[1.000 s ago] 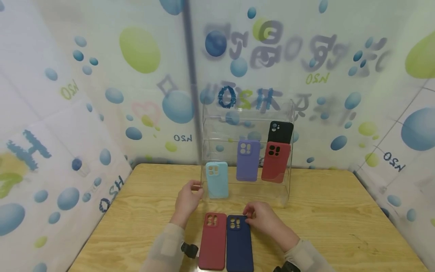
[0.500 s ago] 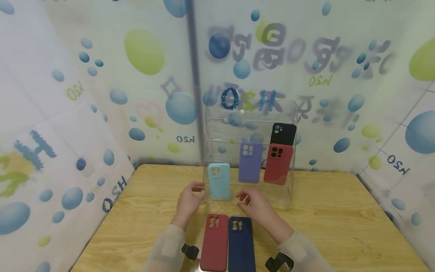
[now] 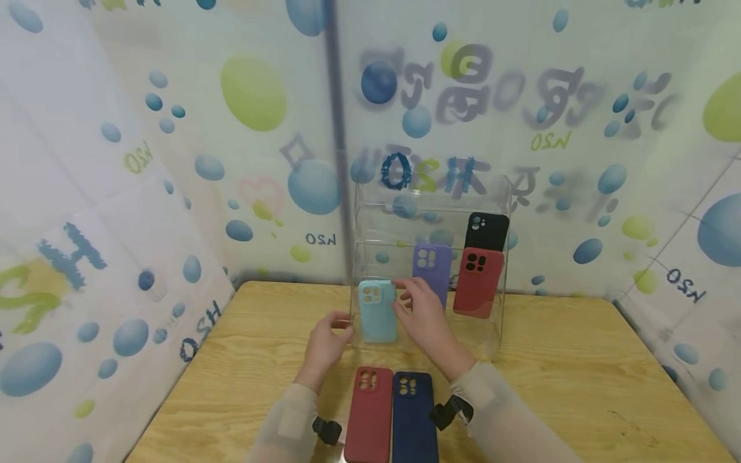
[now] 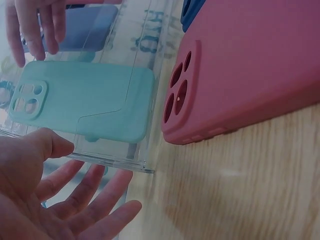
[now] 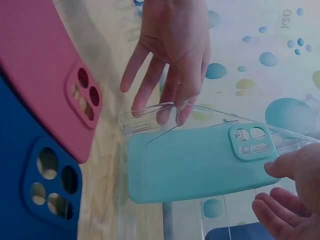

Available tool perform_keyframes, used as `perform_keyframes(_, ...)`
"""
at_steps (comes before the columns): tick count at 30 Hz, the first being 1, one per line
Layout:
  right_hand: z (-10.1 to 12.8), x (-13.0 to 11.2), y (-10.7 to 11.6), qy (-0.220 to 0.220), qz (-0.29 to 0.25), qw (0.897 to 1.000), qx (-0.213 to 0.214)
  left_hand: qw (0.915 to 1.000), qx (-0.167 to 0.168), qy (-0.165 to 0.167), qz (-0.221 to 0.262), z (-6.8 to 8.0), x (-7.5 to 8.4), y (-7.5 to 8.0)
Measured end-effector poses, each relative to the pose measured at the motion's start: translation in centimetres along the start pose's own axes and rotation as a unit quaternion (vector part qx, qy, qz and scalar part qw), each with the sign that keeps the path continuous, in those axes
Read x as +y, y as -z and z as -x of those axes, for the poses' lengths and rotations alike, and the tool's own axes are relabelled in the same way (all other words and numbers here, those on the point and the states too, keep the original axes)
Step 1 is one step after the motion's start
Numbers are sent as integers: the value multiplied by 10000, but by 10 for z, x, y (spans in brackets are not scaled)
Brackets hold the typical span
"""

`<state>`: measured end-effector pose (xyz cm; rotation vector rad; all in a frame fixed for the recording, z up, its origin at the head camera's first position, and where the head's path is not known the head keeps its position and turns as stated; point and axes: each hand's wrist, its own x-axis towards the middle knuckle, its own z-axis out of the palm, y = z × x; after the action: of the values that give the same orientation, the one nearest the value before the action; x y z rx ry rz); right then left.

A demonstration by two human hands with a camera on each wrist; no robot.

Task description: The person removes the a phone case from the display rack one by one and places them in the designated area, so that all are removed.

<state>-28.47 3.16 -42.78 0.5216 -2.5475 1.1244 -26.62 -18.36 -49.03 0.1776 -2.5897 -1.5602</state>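
A mint-green phone case (image 3: 378,321) leans in the lowest tier at the left of a clear acrylic display rack (image 3: 501,328). My right hand (image 3: 425,318) is at the case's upper right side, thumb tip (image 5: 274,169) at its camera end and the other fingers loosely bent. At the rack's left side edge is my left hand (image 3: 325,344), its fingers spread beside the panel and its thumb near the edge. A red phone case (image 3: 369,411) and a navy phone case (image 3: 415,415) lie side by side on the table in front.
Higher on the rack stand a purple case (image 3: 435,260), partly behind my right hand, another red case (image 3: 479,283) and a black case (image 3: 487,231). The wooden table (image 3: 556,366) backs onto a patterned curtain (image 3: 260,212).
My right hand has moved from the navy case's top, up and left, to the mint case's upper right side. My left hand stays at the rack's left edge. The view has shifted slightly.
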Motion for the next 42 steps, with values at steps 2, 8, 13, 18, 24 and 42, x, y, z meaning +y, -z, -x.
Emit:
perform_keyframes(2, -3, -1, 0, -23, -15, 10000, 9, 10000, 4, -21, -19, 0, 0, 0)
perform_keyframes(8, -6, -4, -2, -85, 70, 9999, -82, 10000, 27, 60, -57, 1, 0, -1)
perform_keyframes(13, -7, -4, -4, -73, 147, 9999, -37, 10000, 48, 50, -45, 0, 0, -2)
perform_keyframes(18, -6, -3, -4, 104, 84, 9998, 170, 10000, 43, 30, -53, -1, 0, -2)
perform_keyframes(24, -3, 0, -6, 431, 55, 9979, 472, 10000, 5, 53, -36, 0, 0, -1)
perform_keyframes(42, 4, 8, -1, 589, -141, 9950, 798, 9997, -40, 225, -86, 0, 1, -3)
